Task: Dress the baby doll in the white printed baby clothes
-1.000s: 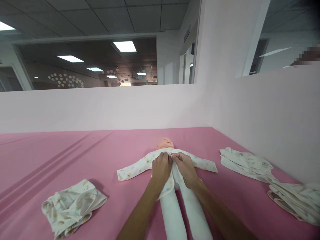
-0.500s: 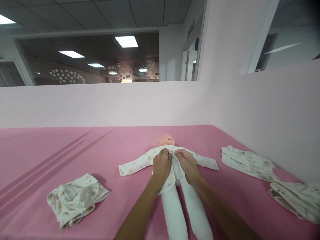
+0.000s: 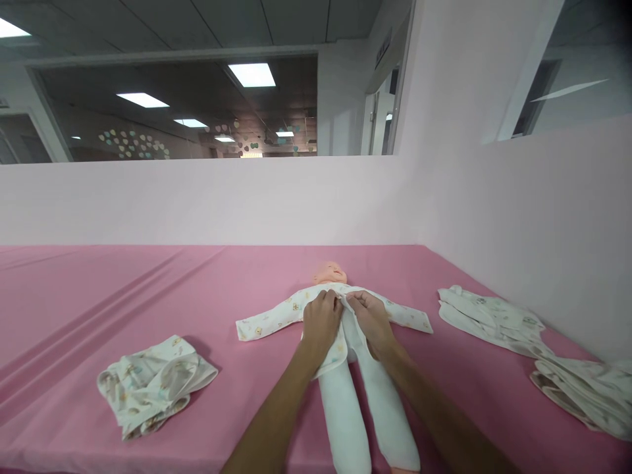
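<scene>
A baby doll [image 3: 330, 272] lies on its back on a pink sheet, head away from me. It wears a white baby shirt [image 3: 276, 318] with small printed figures, sleeves spread to both sides, and white cloth covers its legs [image 3: 344, 415]. My left hand [image 3: 322, 320] is closed on the shirt's front edge near the upper chest. Close beside it, my right hand [image 3: 369, 320] pinches the other front edge. The shirt front hangs apart below the hands. Whatever fastening lies between the fingertips is too small to make out.
A crumpled printed baby garment [image 3: 157, 387] lies at the left on the pink sheet [image 3: 148, 296]. Folded white garments [image 3: 494, 322] lie at the right, with another folded pile [image 3: 587, 392] nearer. A white wall [image 3: 207, 204] with windows borders the back and right.
Both hands stay at the shirt's upper front, with only slight finger movement. The whole view has shifted a little as the head moved.
</scene>
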Tool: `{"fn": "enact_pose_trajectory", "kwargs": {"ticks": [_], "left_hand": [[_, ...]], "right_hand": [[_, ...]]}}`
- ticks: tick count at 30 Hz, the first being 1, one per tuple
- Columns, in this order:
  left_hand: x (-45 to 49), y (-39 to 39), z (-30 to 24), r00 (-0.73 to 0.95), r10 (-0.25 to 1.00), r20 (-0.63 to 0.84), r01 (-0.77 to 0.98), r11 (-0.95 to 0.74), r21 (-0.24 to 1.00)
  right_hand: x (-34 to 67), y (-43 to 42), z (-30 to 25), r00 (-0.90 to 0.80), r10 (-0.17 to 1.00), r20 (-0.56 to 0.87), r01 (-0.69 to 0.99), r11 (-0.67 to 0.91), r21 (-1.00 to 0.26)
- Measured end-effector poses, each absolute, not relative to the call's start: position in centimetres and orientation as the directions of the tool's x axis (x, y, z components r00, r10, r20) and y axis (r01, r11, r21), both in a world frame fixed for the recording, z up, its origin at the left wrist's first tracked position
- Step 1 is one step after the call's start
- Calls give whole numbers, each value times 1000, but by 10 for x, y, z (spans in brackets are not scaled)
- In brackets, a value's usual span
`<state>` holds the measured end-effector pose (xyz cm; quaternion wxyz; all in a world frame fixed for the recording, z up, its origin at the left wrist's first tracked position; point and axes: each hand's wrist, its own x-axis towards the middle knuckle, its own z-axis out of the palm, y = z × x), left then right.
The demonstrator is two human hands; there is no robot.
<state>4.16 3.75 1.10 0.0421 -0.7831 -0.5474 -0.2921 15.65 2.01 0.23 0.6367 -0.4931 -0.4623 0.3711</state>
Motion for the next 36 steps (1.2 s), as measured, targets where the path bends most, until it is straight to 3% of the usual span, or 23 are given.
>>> {"fn": "enact_pose_trajectory", "kwargs": {"ticks": [14, 17, 21, 25, 28, 36], "left_hand": [[41, 37, 6, 265, 814, 516, 878, -425, 220], [39, 37, 7, 222, 836, 501, 810, -445, 383], [33, 40, 12, 222, 876, 428, 609, -467, 641], [23, 45, 15, 299, 887, 352, 484, -458, 745], [20, 48, 15, 302, 900, 314, 417, -421, 805], [25, 52, 10, 244, 916, 317, 372, -390, 842]], "right_hand": [[154, 18, 2, 230, 924, 305, 64, 298, -952], [153, 17, 2, 217, 917, 336, 140, 311, -940], [152, 15, 2, 177, 896, 408, 381, 319, -868], [151, 13, 1, 135, 868, 478, 597, 314, -738], [151, 13, 0, 105, 853, 511, 663, 323, -675], [152, 15, -6, 167, 873, 458, 654, 249, -714]]}}
